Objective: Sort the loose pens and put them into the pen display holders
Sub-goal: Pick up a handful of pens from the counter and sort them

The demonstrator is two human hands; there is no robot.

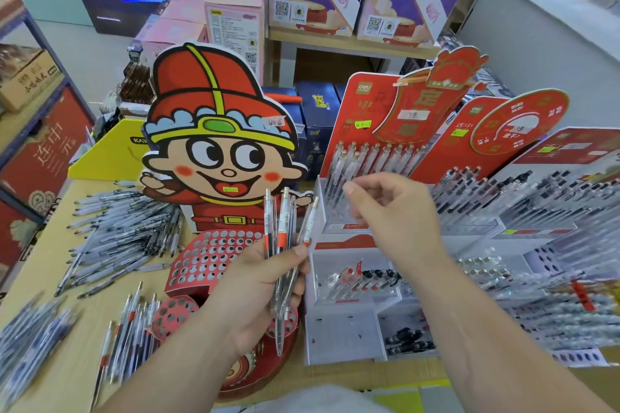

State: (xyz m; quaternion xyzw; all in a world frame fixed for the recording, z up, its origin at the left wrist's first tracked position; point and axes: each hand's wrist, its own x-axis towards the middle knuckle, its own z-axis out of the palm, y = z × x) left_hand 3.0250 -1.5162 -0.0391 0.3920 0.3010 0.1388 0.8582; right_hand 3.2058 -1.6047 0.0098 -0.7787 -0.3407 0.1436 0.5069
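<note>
My left hand grips a bunch of clear pens with red bands, tips pointing down, above the red perforated holder with the cartoon figure. My right hand hovers with loosely curled fingers, holding nothing, in front of the red-backed display holder, whose top row carries several clear pens. Loose pens lie in a pile at the left and in a smaller group near the front edge.
More pen displays packed with dark pens stand at the right. A white tiered tray sits below my right hand. A yellow box and blue boxes stand behind. Shelving rises at the left.
</note>
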